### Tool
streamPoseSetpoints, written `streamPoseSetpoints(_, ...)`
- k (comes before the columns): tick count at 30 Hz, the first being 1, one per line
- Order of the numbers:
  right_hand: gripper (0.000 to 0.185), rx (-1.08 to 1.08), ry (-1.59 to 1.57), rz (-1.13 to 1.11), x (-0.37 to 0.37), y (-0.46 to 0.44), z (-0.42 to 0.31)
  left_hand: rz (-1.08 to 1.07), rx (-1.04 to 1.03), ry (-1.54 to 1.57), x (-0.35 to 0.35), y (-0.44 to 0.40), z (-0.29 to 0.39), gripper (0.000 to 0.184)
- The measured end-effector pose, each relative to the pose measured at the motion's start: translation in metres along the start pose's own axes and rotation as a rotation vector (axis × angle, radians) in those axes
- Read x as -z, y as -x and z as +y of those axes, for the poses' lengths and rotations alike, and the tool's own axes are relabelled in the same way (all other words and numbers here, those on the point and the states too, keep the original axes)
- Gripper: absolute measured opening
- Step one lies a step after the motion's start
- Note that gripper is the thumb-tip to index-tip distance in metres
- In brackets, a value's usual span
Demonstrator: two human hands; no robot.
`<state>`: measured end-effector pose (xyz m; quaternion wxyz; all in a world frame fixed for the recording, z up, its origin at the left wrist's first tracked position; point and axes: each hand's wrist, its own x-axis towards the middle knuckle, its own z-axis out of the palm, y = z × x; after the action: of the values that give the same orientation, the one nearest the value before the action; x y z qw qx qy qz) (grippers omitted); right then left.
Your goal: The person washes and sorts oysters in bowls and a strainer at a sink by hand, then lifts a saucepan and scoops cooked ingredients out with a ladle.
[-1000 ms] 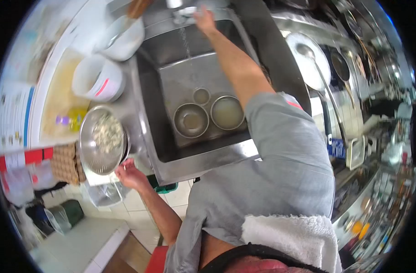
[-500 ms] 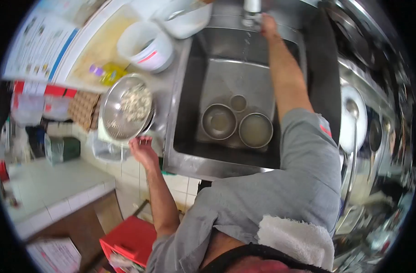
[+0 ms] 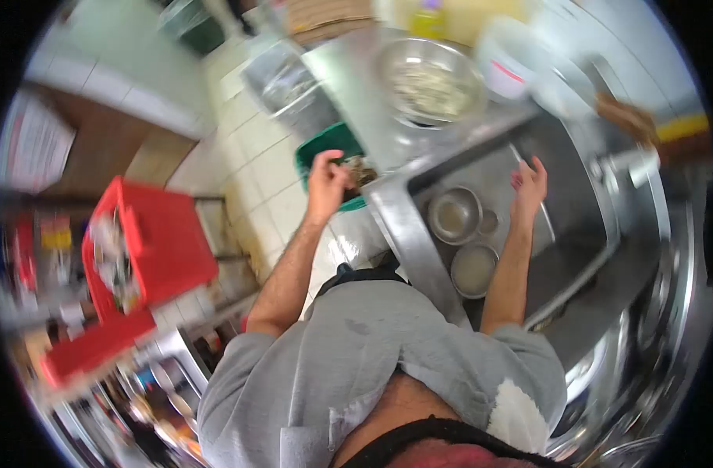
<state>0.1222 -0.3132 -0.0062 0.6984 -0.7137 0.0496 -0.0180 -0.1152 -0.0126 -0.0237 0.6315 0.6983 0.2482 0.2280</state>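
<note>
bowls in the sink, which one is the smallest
The little bowl, just right of the upper bowl in the picture and above the bowl of cloudy liquid; both of those are clearly wider.

The left hand (image 3: 326,189) hides part of the green bin (image 3: 331,137).

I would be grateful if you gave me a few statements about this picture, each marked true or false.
1. The right hand is over the sink. True.
2. The right hand grips the faucet. False: it is apart from it.
3. In this view, the left hand overlaps the green bin. True.
4. The left hand holds a ladle. False: it appears to hold nothing.
5. The metal bowl of pale pieces is beside the sink. True.
6. Only one round vessel sits in the sink. False: three round vessels do.
</note>
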Motion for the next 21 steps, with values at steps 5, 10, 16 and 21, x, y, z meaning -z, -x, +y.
streamPoseSetpoints(5, 0.038, 0.417, -0.019, -0.162, -0.096, 0.107, -0.061, 0.067, -0.23, -0.6, 0.076, 0.096, -0.011, 0.07)
streamPoseSetpoints(10, 0.033, 0.387, -0.102, -0.676, -0.184, 0.196, -0.078, 0.027, 0.33, -0.568, 0.13, 0.193, -0.043, 0.07)
streamPoseSetpoints(16, 0.032, 0.175, -0.036, -1.326, -0.278, 0.323, -0.048, 0.514, 0.412, -0.423, 0.164, 0.332, -0.071, 0.064)
streamPoseSetpoints(21, 0.027, 0.281, 0.147, -1.885, -0.327, 0.442, 0.015, 1.326, 0.599, -0.092, 0.158, 0.485, -0.085, 0.035)
